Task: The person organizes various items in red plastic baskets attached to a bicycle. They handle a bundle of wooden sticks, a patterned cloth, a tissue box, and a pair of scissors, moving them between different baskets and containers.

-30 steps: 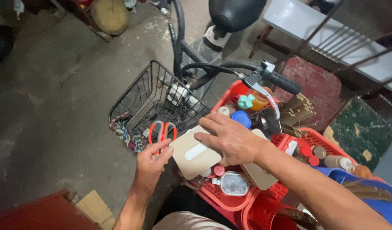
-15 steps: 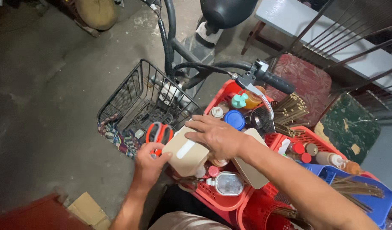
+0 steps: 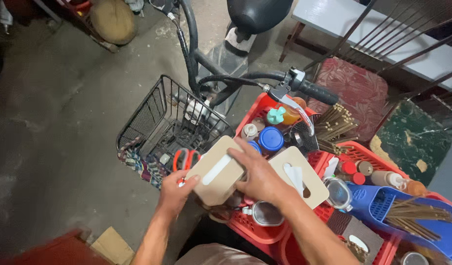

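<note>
Tan wooden tissue box with a white slot [image 3: 217, 177] sits between both hands, over the near left corner of the red plastic crate [image 3: 250, 226]. I judge it light, stiff and smooth, best taken by its opposite edges. My right hand [image 3: 259, 175] lies over its right end, fingers curled down on the top. My left hand [image 3: 176, 192] pinches the lower-left corner, grip closed on the box.

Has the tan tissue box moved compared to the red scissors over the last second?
Cannot tell. Both hands hold the tan tissue box beside the red scissors in all three frames; the head camera shifts, so any real movement is unclear.
</note>
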